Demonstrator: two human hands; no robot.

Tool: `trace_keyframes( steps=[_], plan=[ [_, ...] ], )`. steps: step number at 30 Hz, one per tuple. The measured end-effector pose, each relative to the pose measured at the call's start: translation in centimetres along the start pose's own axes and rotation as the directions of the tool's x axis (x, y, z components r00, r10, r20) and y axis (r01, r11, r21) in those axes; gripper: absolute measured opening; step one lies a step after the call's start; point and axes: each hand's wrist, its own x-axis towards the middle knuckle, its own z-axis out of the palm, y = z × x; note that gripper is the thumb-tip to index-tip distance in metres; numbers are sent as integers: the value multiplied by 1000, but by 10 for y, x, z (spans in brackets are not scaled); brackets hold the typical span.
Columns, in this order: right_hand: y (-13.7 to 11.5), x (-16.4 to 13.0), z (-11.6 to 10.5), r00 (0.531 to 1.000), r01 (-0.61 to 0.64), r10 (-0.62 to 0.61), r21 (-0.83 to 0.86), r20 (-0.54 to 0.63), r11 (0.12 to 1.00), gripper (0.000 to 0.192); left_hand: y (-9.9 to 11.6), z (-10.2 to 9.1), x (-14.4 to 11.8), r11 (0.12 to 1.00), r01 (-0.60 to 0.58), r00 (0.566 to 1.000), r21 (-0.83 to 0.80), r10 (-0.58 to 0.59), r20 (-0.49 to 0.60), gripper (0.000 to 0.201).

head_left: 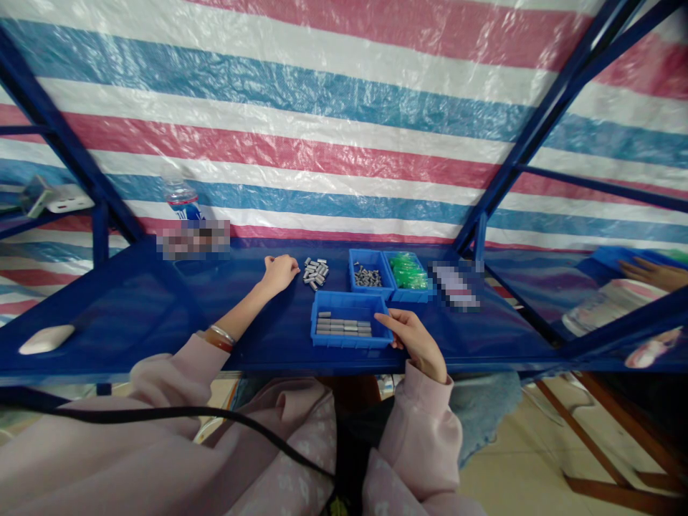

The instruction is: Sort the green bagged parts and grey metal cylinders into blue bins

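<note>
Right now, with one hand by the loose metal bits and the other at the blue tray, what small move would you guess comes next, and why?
Probably the left hand closes on one piece from the loose pile of small metal cylinders that it lies beside, curled. The near blue tray already holds such pieces laid in neat rows, and the right hand touches its right rim, as if steadying it.
</note>
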Motion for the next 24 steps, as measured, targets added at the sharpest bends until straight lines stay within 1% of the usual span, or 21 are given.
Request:
trace_keyframes(
  steps=[3,4,6,8,10,11,13,15,16,17,18,19,22,24],
  plan=[
    [1,0,0,1000,3,-3,-2,-2,1000,46,0,-5,1,1000,-21,1000,-18,21,-17,16],
    [1,0,0,1000,6,-6,-3,-2,1000,46,1,-8,2,998,-37,999,-47,35,-34,16],
    [1,1,0,1000,8,-8,-3,-2,1000,46,4,-17,3,978,-109,992,-176,96,-81,18],
    [1,1,0,1000,4,-4,-1,-1,1000,46,14,-29,0,906,-233,971,-353,198,-133,19],
    [1,1,0,1000,-1,1,-2,-3,1000,45,30,-42,-10,809,-359,933,-465,330,-146,20],
    [1,1,0,1000,-3,3,-4,-5,1000,45,40,-47,-17,768,-409,906,-492,405,-121,20],
    [2,1,0,1000,-1,0,-6,-5,1000,45,62,-56,-32,698,-507,818,-506,574,-28,20],
    [2,1,0,1000,13,-13,-6,-1,1000,46,80,-58,-46,637,-596,682,-488,723,110,17],
    [2,1,0,1000,20,-20,-6,-1,1000,46,88,-58,-51,629,-632,630,-453,757,171,17],
    [3,1,0,1000,26,-26,-7,-1,1000,46,94,-56,-55,632,-665,601,-398,769,216,16],
    [3,1,0,1000,28,-28,-8,-2,1000,46,98,-53,-59,642,-694,594,-327,766,245,16],
    [3,1,0,1000,25,-25,-10,-2,1000,45,101,-50,-61,656,-714,605,-244,754,257,16],
    [3,1,0,1000,8,-9,-12,-1,1000,43,107,-42,-67,686,-728,661,-19,708,249,18],
    [3,1,0,1000,4,-4,-13,-3,1000,42,109,-37,-72,686,-725,675,67,688,267,18]
  ],
)
